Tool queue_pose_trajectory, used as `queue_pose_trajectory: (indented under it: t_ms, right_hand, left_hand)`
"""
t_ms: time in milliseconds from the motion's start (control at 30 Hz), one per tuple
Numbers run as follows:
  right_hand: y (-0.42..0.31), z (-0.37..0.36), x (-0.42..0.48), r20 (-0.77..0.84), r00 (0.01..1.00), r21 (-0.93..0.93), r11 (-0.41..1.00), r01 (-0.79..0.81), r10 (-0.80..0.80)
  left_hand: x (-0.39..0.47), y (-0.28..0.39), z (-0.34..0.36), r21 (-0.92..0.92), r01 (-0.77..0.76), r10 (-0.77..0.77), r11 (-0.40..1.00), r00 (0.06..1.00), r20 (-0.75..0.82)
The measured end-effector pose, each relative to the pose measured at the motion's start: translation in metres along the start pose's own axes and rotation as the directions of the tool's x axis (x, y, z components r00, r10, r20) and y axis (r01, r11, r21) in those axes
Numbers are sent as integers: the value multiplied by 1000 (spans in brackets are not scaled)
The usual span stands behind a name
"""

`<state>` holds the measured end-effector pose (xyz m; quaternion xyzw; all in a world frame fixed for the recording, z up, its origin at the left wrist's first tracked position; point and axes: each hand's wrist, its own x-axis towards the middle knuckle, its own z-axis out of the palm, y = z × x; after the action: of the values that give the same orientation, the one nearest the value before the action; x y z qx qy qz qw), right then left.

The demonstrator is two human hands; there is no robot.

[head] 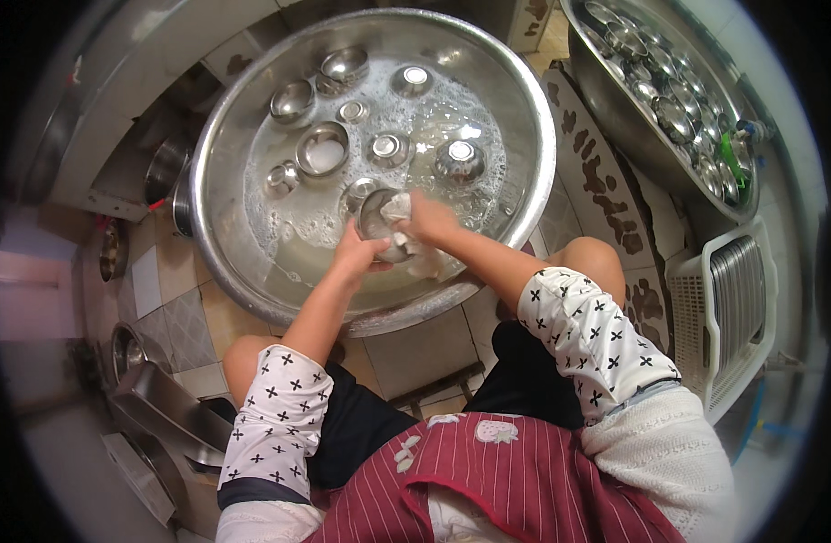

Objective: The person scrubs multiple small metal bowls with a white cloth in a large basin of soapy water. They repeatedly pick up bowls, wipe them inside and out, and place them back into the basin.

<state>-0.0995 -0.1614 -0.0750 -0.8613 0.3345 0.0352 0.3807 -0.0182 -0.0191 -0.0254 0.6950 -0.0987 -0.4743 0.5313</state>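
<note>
Before me stands a large round metal basin (225, 129) of soapy water. My left hand (358, 254) grips the near-left rim of a small stainless steel bowl (373, 216), thumb inside it. A white cloth (398, 206) is bunched in my right hand (429, 218), pressed at the bowl's right side and opening; this hand is slightly blurred. Part of the bowl is hidden by the hand and cloth. Several steel bowls sit in the water, such as an upright bowl (322, 149) and an overturned bowl (460, 161). Another bowl (361, 193) lies just behind the held one.
At the upper right, a metal tub (612, 108) holds many steel bowls and a green item (730, 159). Below it stands a white plastic basket (690, 326) with stacked metal trays (736, 292). Metal pans (171, 407) lie at the lower left, on the tiled floor (185, 326).
</note>
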Motion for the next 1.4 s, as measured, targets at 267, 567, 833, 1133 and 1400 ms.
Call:
queue_pose_trajectory:
  t_ms: [267, 567, 833, 1133, 1400]
  right_hand:
    - [0, 11, -1, 198, 979, 219, 972, -86, 42]
    - [-34, 5, -25, 566, 810, 624, 563, -541, 151]
    - [-14, 3, -21, 422, 907, -409, 896, 170, 20]
    - [-11, 7, -25, 473, 881, -359, 908, 215, -21]
    - [-19, 2, -32, 404, 909, -371, 890, 265, -102]
  left_hand:
    - [-3, 1, 9, 12, -113, 113, 994, 989, -92]
    - [8, -9, -7, 26, -88, 91, 996, 980, -176]
    - [-5, 18, -28, 963, -60, 476, 263, 876, -75]
    - [-22, 205, 98, -410, -500, 646, 763, 621, 444]
    - [180, -37, -79, -73, 99, -123, 992, 846, -519]
